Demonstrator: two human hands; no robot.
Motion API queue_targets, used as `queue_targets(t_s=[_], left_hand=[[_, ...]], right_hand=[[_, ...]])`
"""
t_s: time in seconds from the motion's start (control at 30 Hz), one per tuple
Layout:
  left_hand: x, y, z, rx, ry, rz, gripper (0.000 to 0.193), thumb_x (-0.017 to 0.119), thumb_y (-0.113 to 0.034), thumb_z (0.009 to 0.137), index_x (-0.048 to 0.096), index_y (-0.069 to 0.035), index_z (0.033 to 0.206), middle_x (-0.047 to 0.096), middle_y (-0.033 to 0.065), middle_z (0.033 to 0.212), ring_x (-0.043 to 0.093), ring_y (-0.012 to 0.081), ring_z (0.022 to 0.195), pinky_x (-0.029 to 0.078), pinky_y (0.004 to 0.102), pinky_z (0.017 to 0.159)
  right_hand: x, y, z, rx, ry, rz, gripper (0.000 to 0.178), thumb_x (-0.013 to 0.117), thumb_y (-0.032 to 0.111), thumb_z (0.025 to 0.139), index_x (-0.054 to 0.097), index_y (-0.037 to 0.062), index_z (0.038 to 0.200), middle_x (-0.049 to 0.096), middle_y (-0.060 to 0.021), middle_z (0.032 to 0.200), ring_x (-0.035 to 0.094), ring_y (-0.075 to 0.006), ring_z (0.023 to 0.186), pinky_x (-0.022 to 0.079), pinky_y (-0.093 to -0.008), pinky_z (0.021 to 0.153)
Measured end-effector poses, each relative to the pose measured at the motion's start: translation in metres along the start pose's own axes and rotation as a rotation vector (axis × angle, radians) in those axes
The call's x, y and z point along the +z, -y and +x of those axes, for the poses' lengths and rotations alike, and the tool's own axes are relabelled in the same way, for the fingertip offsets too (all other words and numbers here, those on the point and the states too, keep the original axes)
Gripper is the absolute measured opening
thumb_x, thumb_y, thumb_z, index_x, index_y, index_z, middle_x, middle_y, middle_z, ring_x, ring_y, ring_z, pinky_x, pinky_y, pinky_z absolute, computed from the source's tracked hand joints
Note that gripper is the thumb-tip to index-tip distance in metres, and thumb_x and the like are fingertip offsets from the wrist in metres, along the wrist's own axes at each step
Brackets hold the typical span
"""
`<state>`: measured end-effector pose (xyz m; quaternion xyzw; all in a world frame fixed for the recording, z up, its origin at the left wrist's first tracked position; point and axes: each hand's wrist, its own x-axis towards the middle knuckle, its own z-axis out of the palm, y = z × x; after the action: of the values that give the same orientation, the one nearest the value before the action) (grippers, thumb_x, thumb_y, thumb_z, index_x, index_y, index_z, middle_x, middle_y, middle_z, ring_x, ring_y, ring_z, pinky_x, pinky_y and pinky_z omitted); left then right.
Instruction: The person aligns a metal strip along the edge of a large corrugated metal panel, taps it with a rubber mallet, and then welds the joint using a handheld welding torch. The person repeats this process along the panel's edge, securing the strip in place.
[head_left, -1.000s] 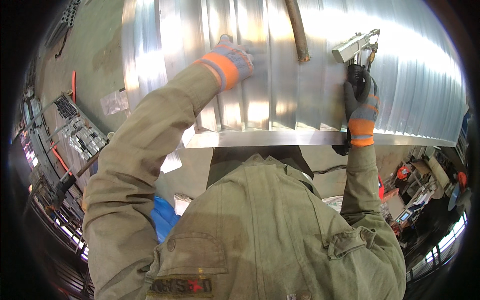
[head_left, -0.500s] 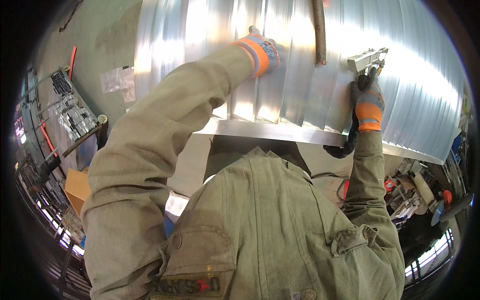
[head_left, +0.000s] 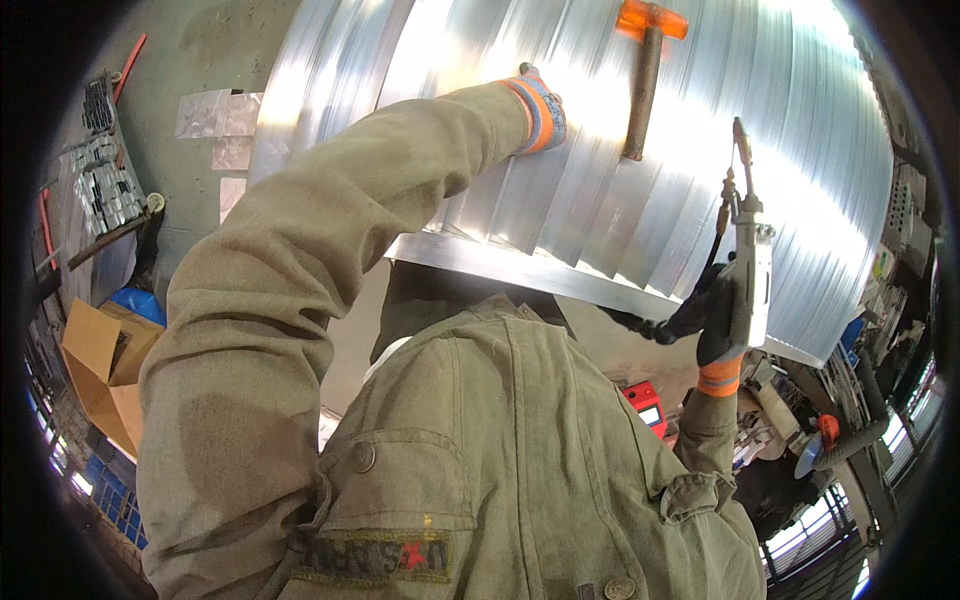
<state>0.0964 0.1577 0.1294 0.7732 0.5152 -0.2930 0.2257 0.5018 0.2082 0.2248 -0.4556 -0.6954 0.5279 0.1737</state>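
Observation:
My right hand, in a grey and orange glove, is closed round a grey-white welding torch. Its slim nozzle points away from me, with a thin feed line alongside. A black hose runs from my grip over the near edge of a stack of ribbed metal panels. My left hand, gloved alike, rests on the ribs left of centre; one dark fingertip shows and the other fingers are hidden. Between the hands, an orange-headed mallet lies on the panels with its handle toward me.
On the left are a rack of small metal parts, an open cardboard box and clear plastic bags. A red device with a small screen sits low beside my right arm. Scrap pieces and tools crowd the right side.
My right hand has drawn back toward me, and the torch has swung so its nozzle points away. The view has shifted, bringing the mallet's head into sight. My left hand remains on the panels.

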Motion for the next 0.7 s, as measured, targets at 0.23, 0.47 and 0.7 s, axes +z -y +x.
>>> queue_targets(t_s=[0.23, 0.47, 0.7], left_hand=[[0.004, 0.002, 0.003, 0.001, 0.011, -0.061, 0.043, 0.090, -0.015, 0.080, 0.081, -0.013, 0.122, 0.073, 0.0085, 0.133, 0.071, 0.0260, 0.118, 0.053, 0.0510, 0.096], [0.016, 0.002, 0.003, -0.014, -0.061, -0.039, 0.041, 0.093, -0.017, 0.077, 0.083, -0.014, 0.117, 0.073, 0.0114, 0.133, 0.073, 0.0294, 0.116, 0.054, 0.0490, 0.096], [0.016, 0.004, 0.002, -0.009, -0.055, -0.063, 0.038, 0.090, -0.015, 0.081, 0.083, -0.013, 0.118, 0.074, 0.0127, 0.130, 0.074, 0.0316, 0.112, 0.054, 0.0484, 0.097]], right_hand=[[0.017, 0.108, 0.015, -0.537, 0.665, -0.786, 0.024, 0.073, 0.008, 0.104, 0.073, -0.0026, 0.125, 0.076, -0.0066, 0.096, 0.071, -0.0146, 0.084, 0.057, -0.0325, 0.074], [0.101, 0.170, 0.058, -0.196, 1.010, -0.534, 0.029, 0.079, 0.011, 0.101, 0.076, -0.0012, 0.127, 0.081, -0.0121, 0.101, 0.076, -0.0174, 0.089, 0.060, -0.0330, 0.079], [0.147, 0.136, 0.098, -0.376, 1.181, -0.582, 0.032, 0.076, 0.017, 0.104, 0.075, 0.0056, 0.134, 0.081, -0.0128, 0.109, 0.078, -0.0205, 0.094, 0.063, -0.0348, 0.083]])
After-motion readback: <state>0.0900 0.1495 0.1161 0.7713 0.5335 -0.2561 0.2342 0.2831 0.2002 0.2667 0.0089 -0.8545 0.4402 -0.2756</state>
